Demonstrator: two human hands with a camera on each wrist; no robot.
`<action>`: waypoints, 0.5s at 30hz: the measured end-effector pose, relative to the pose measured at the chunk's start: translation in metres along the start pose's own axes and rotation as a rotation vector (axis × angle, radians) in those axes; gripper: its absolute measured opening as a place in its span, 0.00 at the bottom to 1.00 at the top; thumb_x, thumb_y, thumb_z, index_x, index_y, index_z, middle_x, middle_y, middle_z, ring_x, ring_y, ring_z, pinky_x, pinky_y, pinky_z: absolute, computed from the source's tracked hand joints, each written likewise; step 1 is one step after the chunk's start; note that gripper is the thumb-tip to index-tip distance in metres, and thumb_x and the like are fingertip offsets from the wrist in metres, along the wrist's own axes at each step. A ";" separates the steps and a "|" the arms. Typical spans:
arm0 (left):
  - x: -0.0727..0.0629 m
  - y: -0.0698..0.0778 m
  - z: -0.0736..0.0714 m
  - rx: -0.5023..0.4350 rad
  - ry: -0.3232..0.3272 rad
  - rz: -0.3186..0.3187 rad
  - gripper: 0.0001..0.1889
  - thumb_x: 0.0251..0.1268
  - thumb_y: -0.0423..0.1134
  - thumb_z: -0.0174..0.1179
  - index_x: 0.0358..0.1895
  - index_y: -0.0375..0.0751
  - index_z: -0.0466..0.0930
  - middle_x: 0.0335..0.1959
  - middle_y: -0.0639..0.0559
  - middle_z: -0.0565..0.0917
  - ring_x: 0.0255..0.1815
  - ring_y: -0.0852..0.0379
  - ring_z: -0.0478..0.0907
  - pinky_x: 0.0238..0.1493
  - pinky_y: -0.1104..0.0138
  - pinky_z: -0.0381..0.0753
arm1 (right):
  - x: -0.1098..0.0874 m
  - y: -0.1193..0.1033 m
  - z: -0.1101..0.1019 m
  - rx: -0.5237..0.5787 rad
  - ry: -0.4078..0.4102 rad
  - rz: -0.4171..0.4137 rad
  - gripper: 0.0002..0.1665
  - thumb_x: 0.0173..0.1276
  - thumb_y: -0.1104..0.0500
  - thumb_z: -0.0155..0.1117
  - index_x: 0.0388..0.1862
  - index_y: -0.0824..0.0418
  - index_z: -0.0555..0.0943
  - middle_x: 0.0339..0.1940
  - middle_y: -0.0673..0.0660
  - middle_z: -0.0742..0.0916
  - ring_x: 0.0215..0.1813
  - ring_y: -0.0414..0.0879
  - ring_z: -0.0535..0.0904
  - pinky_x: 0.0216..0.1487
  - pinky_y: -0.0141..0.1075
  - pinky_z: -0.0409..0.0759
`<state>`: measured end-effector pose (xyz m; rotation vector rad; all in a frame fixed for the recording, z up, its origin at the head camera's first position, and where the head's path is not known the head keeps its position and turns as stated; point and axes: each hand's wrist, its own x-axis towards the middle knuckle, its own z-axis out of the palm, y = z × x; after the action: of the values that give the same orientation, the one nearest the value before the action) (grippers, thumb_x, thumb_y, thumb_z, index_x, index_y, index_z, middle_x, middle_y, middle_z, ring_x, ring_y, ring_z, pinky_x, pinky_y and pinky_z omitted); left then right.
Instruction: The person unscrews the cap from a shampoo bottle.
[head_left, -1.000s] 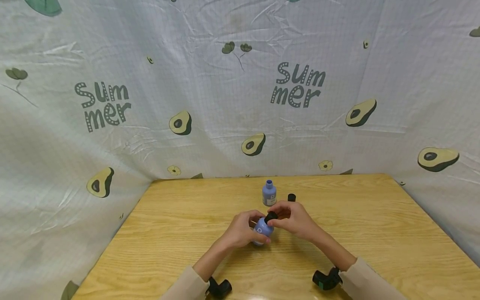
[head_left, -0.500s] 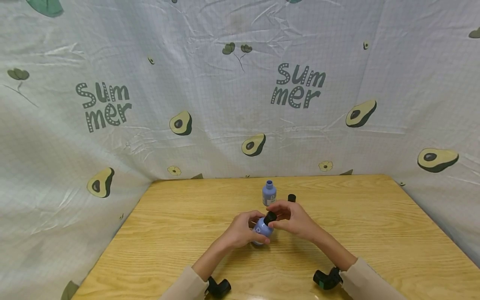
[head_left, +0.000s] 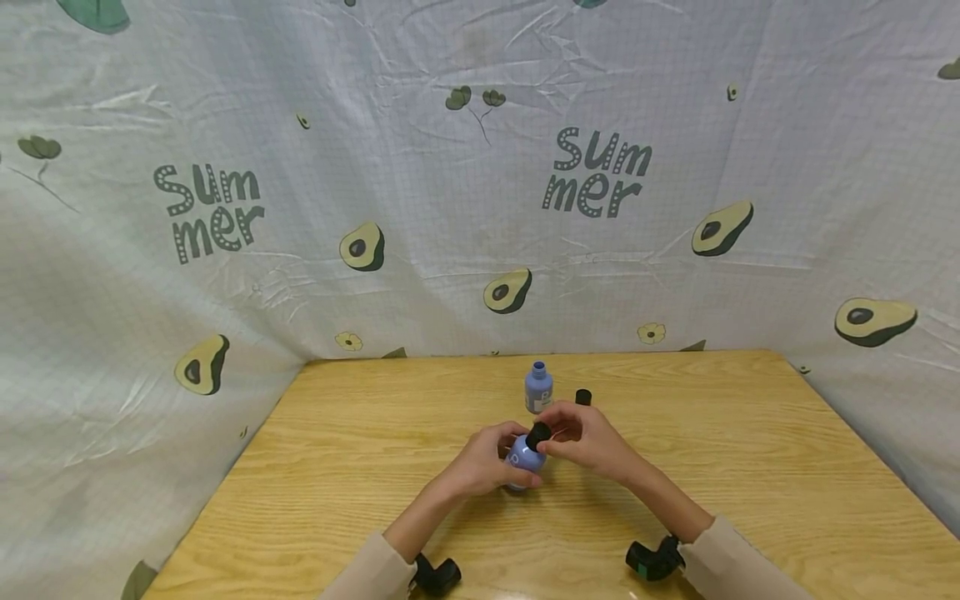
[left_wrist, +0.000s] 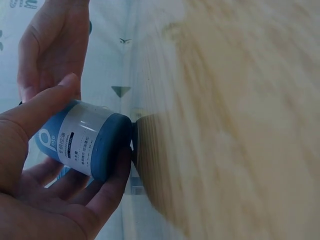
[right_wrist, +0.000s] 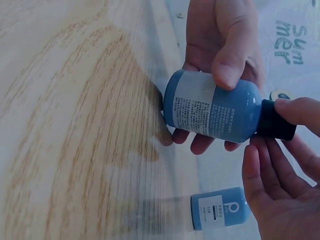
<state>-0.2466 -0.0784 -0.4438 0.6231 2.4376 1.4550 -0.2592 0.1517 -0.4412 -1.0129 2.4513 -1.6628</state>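
Note:
My left hand (head_left: 482, 462) grips a small blue bottle (head_left: 525, 454) with a white label, its fingers and thumb wrapped round the body. The bottle leans to the right, its base close over the table, as the right wrist view also shows. On its neck sits a black cap (right_wrist: 276, 122), which my right hand (head_left: 590, 437) pinches between thumb and fingers. Behind the hands a second blue bottle (head_left: 538, 390) stands upright without a cap, its threaded neck showing. Another black cap (head_left: 583, 397) shows just past my right hand, its lower part hidden by that hand.
The wooden table (head_left: 360, 433) reaches back to a pale curtain (head_left: 420, 183) printed with avocados and lettering. Black wrist devices hang below both sleeves, the left one (head_left: 437, 575) and the right one (head_left: 652, 558) close over the front of the table.
The held bottle and its black cap have tipped slightly to the left and more upright. Both hands stay in nearly the same place, and the second bottle stands where it was.

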 end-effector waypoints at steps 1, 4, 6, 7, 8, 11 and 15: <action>0.000 0.000 0.000 0.003 0.001 -0.002 0.28 0.54 0.38 0.79 0.60 0.43 0.81 0.50 0.48 0.86 0.49 0.54 0.82 0.49 0.59 0.81 | 0.000 0.000 0.000 -0.004 -0.005 -0.006 0.21 0.70 0.63 0.71 0.57 0.73 0.80 0.51 0.67 0.85 0.48 0.40 0.83 0.51 0.30 0.83; 0.000 0.000 0.001 0.006 0.001 -0.004 0.29 0.54 0.38 0.79 0.61 0.42 0.81 0.50 0.48 0.87 0.48 0.55 0.82 0.50 0.59 0.80 | 0.000 0.001 0.000 -0.014 -0.022 -0.021 0.21 0.70 0.65 0.69 0.59 0.73 0.80 0.53 0.68 0.85 0.51 0.44 0.83 0.53 0.30 0.83; 0.000 0.000 0.001 0.003 0.000 -0.002 0.29 0.55 0.37 0.79 0.61 0.42 0.81 0.50 0.48 0.87 0.48 0.56 0.82 0.50 0.60 0.80 | 0.000 0.001 0.000 -0.018 -0.033 -0.030 0.21 0.70 0.65 0.68 0.59 0.73 0.79 0.55 0.69 0.84 0.53 0.45 0.83 0.54 0.31 0.83; 0.000 0.000 0.001 0.000 -0.002 0.000 0.29 0.55 0.37 0.79 0.62 0.42 0.81 0.50 0.48 0.87 0.48 0.56 0.82 0.50 0.60 0.81 | 0.000 0.001 0.000 -0.019 -0.037 -0.033 0.22 0.70 0.65 0.68 0.60 0.73 0.79 0.55 0.70 0.84 0.53 0.45 0.83 0.54 0.31 0.83; 0.000 0.000 0.001 -0.002 -0.002 -0.001 0.28 0.55 0.37 0.78 0.62 0.42 0.82 0.50 0.49 0.88 0.48 0.57 0.82 0.50 0.61 0.81 | 0.000 0.001 0.000 -0.020 -0.039 -0.035 0.22 0.70 0.65 0.69 0.60 0.74 0.79 0.56 0.70 0.83 0.53 0.45 0.83 0.54 0.32 0.83; 0.000 0.000 0.000 -0.004 -0.007 0.010 0.28 0.56 0.36 0.78 0.62 0.42 0.82 0.51 0.48 0.88 0.47 0.57 0.83 0.49 0.62 0.81 | 0.001 -0.001 0.000 -0.020 -0.031 -0.029 0.24 0.70 0.63 0.70 0.60 0.74 0.78 0.56 0.70 0.83 0.52 0.42 0.83 0.53 0.32 0.84; 0.001 0.000 0.000 -0.007 -0.015 0.018 0.28 0.57 0.36 0.78 0.62 0.42 0.83 0.53 0.49 0.88 0.49 0.58 0.83 0.51 0.62 0.82 | 0.001 -0.001 0.001 -0.020 -0.006 0.000 0.25 0.69 0.61 0.72 0.60 0.74 0.79 0.54 0.67 0.85 0.50 0.39 0.83 0.51 0.31 0.84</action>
<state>-0.2473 -0.0777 -0.4437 0.6539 2.4207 1.4605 -0.2593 0.1500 -0.4402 -1.0195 2.4686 -1.6360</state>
